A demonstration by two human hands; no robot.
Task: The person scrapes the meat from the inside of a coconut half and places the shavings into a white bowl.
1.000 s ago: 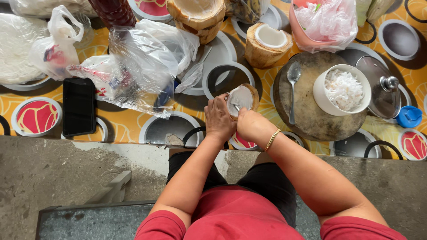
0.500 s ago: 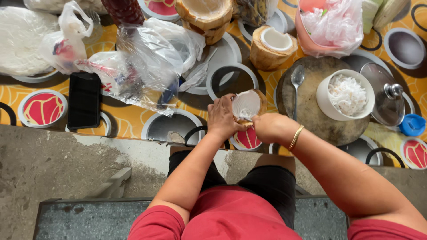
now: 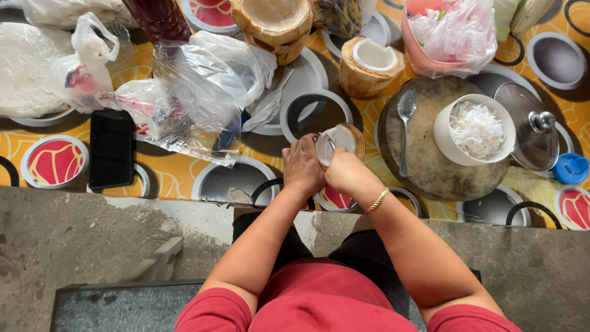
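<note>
My left hand (image 3: 302, 167) grips a halved coconut (image 3: 342, 140) with white flesh, holding it tilted over the patterned mat. My right hand (image 3: 348, 173) is closed on a thin metal scraper (image 3: 330, 142) whose tip sits inside the coconut half. Just right of my hands, a white bowl (image 3: 474, 130) of shredded coconut stands on a round wooden board (image 3: 434, 165), with a metal spoon (image 3: 405, 126) lying beside it.
Another cut coconut (image 3: 370, 65) and a larger husk (image 3: 273, 23) stand further back. Clear plastic bags (image 3: 195, 86) and a black phone (image 3: 111, 149) lie to the left. A glass lid (image 3: 532, 126) and blue cap (image 3: 570, 168) are at the right, a pink bowl (image 3: 448, 34) with a bag behind.
Both hands stay on the coconut half; it has turned slightly in my left hand as the right hand shifts the scraper inside it.
</note>
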